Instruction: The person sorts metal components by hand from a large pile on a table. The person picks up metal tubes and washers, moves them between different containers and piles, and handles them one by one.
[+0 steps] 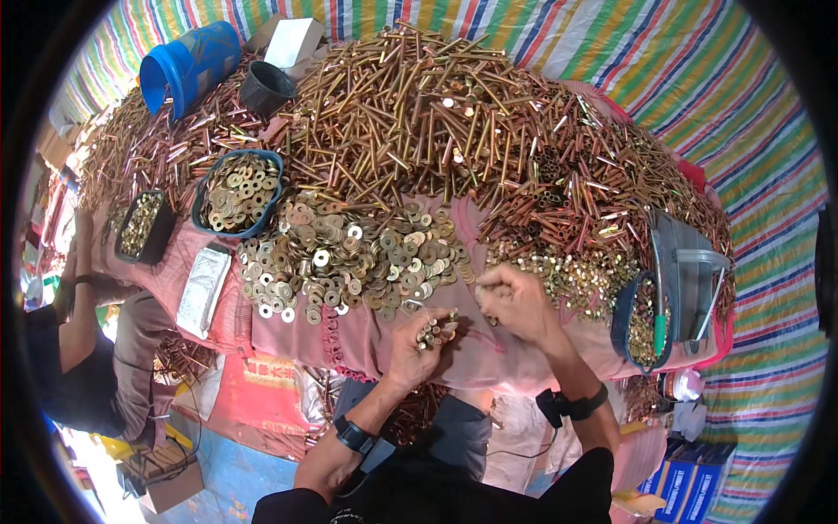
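Left hand (414, 348): closed around brassy fasteners (429, 334), ends facing up
Right hand (517, 301): fingers curled; cannot tell if pinching anything
Fasteners vs right hand: just left and slightly near, apart
Nut pile (578, 278): right and far; right hand nearer
Washer pile (345, 258): left and far of left hand

Multicoloured striped sheeting (751, 262) behind, blue floor (244, 476), bright light at left.

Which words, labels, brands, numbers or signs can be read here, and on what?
Red sack: yellow printed characters, not transcribed here.
Blue boxes: pale print, too small to read reliably.
Black shirt: faint pale lettering, too small to read.
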